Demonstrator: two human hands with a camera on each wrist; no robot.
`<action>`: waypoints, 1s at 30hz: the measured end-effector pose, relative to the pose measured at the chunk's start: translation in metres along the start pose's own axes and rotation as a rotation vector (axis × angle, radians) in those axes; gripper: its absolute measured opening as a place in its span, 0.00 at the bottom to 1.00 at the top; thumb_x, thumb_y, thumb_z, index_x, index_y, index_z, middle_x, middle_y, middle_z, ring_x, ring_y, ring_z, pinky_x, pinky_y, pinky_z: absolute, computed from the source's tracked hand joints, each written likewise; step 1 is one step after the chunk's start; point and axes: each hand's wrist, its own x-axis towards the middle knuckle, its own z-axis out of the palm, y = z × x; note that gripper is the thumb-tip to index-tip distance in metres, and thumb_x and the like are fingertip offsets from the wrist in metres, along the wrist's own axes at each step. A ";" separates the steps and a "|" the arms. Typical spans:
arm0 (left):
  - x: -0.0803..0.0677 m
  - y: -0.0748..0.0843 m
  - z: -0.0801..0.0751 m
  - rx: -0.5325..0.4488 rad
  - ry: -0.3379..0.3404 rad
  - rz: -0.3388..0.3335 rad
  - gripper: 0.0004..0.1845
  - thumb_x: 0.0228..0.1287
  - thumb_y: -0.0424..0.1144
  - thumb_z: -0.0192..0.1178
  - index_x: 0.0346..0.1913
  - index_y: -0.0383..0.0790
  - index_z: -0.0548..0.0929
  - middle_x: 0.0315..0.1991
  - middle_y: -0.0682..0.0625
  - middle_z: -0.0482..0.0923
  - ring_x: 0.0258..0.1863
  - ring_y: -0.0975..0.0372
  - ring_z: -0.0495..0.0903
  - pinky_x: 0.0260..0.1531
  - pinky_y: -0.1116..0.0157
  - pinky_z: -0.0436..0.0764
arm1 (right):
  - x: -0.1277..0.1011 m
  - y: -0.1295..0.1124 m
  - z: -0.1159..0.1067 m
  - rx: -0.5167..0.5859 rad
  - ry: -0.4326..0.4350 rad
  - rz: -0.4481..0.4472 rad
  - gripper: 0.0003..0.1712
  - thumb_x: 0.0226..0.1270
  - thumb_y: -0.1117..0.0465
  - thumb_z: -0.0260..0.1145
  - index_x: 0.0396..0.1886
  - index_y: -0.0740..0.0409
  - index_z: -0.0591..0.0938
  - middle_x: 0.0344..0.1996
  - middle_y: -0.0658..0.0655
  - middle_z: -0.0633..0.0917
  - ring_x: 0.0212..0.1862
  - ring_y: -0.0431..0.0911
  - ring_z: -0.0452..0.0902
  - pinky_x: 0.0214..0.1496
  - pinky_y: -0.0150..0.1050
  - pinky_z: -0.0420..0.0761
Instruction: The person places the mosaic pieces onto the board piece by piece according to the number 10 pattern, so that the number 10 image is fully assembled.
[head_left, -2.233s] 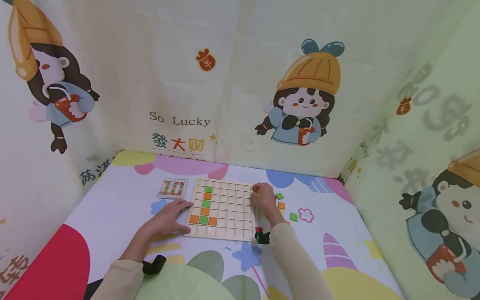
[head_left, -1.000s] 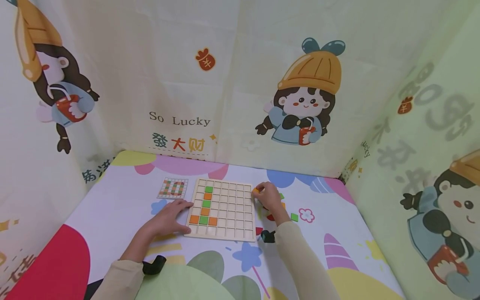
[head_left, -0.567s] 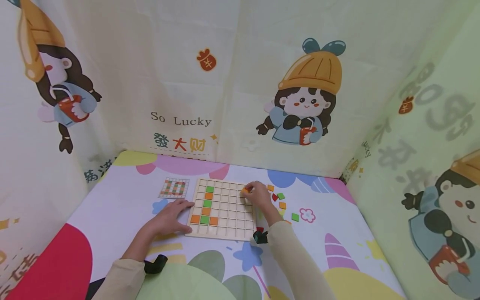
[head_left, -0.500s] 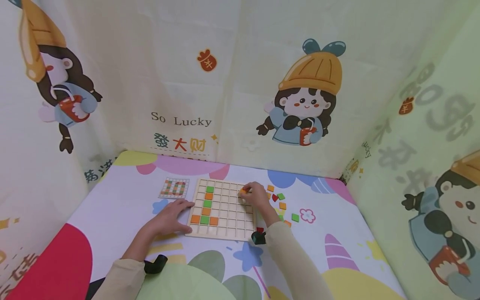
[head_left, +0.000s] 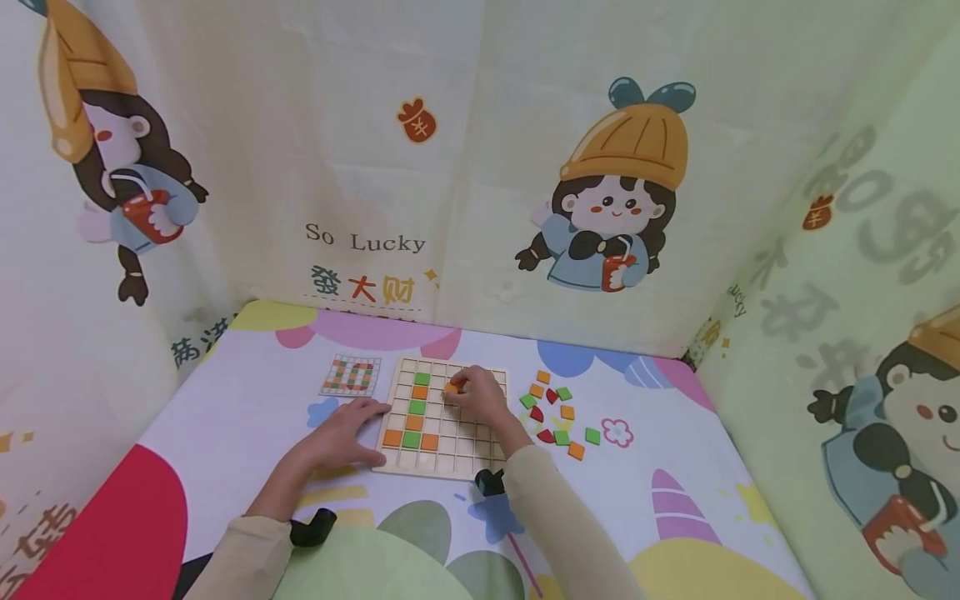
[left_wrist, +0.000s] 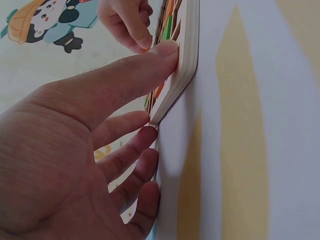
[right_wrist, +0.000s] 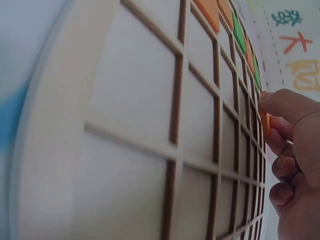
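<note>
A wooden grid board [head_left: 465, 454] lies on the table, with green tiles [head_left: 417, 407] and orange tiles [head_left: 430, 442] set in some left-hand cells. At the board's left edge, my left hand [head_left: 337, 437] rests with thumb and fingers spread apart. The left wrist view shows its thumb [left_wrist: 162, 50] lying on the frame's edge. Over the upper middle of the grid, my right hand [head_left: 483, 396] pinches an orange square tile [right_wrist: 265, 117] between thumb and fingertips. In the right wrist view that tile is held on edge close over the cells.
Right of the board lie loose green squares [head_left: 592, 436], orange squares [head_left: 576, 451] and red rounded pieces [head_left: 545, 436]. A printed card [head_left: 350, 375] with a coloured grid pattern lies beyond my left hand. Patterned cloth walls [head_left: 480, 250] surround the table.
My right hand has moved left from the board's right edge to the upper middle, carrying the orange tile. More loose pieces show at right. My left hand stays at the board's edge.
</note>
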 end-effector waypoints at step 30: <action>0.000 0.002 -0.002 -0.017 -0.010 -0.020 0.43 0.46 0.48 0.76 0.68 0.45 0.70 0.69 0.41 0.63 0.67 0.43 0.62 0.63 0.40 0.66 | 0.006 -0.034 0.027 0.018 0.002 -0.051 0.07 0.64 0.57 0.68 0.40 0.50 0.87 0.44 0.48 0.82 0.51 0.45 0.76 0.60 0.44 0.77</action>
